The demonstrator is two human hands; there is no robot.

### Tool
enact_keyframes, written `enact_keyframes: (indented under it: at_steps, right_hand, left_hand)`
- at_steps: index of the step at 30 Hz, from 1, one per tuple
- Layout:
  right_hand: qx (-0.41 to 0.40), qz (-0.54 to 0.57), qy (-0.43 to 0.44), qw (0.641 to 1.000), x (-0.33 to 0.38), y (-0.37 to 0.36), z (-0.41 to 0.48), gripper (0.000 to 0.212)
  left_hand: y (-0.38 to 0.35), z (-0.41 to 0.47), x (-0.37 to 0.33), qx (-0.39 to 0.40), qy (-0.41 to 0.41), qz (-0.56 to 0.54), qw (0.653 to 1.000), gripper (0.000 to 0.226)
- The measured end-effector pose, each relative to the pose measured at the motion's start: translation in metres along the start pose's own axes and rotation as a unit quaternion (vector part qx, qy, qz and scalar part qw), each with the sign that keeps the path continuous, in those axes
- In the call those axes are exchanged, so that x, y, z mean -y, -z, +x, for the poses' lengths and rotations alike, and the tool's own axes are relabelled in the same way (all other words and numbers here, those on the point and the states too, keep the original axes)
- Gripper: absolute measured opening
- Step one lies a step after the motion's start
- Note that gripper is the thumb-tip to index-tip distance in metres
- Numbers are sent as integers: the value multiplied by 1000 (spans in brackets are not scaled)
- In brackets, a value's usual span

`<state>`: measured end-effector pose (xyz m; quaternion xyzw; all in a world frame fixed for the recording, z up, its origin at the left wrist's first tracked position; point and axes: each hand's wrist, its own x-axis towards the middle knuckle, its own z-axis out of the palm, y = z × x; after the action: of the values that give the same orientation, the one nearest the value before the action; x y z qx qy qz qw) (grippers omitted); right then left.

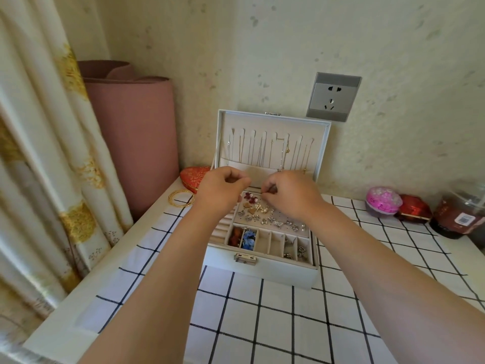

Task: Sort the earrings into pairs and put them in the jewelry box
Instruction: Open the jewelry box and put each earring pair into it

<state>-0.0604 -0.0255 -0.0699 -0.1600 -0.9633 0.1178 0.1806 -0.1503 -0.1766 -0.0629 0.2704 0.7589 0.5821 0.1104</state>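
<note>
**Both grips over the back of the open jewelry box**

My left grip [223, 189] hovers over the back left corner of the jewelry box [262, 273]. Its fingers are curled in toward the thumb, and I cannot tell whether anything is caught between them. My right grip [291, 193] is just beside it over the back edge of the tray. Its fingertips [265, 196] are drawn together close to a red earring [248, 196]. Whether they have hold of something is too blurred to say.

The box sits on the desk [262, 327], on a white cloth with a dark grid, and its lid [273, 122] stands upright against the wall. Thin necklaces [262, 151] hang in a row inside the lid. Most of the earrings [265, 219] are spread over the pale perforated panel in the tray: silver ones, a few gold, some with pearls. In the row of compartments along the front, a reddish-brown pair [234, 236] lies in the leftmost and a blue pair [249, 239] in the next. Small silver pieces [301, 252] lie in the two at the right. The metal latch [245, 258] hangs on the front wall.

Left of the box lie gold bangles [181, 198] and a red embroidered case [194, 177], with a pink roll [131, 140] and a curtain [39, 153] behind them. On the right stand a pink round pot [383, 200], a red case [413, 208] and a bottle of dark drink [459, 216]. A grey socket [333, 97] is on the wall.
</note>
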Motion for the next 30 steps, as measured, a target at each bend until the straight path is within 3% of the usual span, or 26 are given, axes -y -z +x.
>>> enact_keyframes:
  at_steps: [6, 12, 16, 21, 27, 30]
  right_hand:
    - [-6, -32, 8, 999, 6, -1, -3, 8]
    - [91, 45, -3, 995, 1, 12, 3, 20]
    - [45, 176, -36, 983, -1, 25, 4, 23]
    - [37, 344, -44, 937, 10, 47, 0, 17]
    - [-26, 399, -60, 915, 1, 42, 0, 15]
    - [-36, 379, -60, 923, -6, 38, -1, 11]
  left_hand:
    - [-1, -3, -2, -2, -2, 0, 1000, 4]
    - [-1, -6, -5, -2, 1, -10, 1000, 3]
    - [-3, -8, -10, 0, 42, -63, 997, 6]
    - [-11, -13, -23, 12, 91, -157, 983, 9]
    - [-19, -15, -29, 41, 119, -195, 973, 17]
    - [-21, -15, -27, 40, 90, -136, 986, 17]
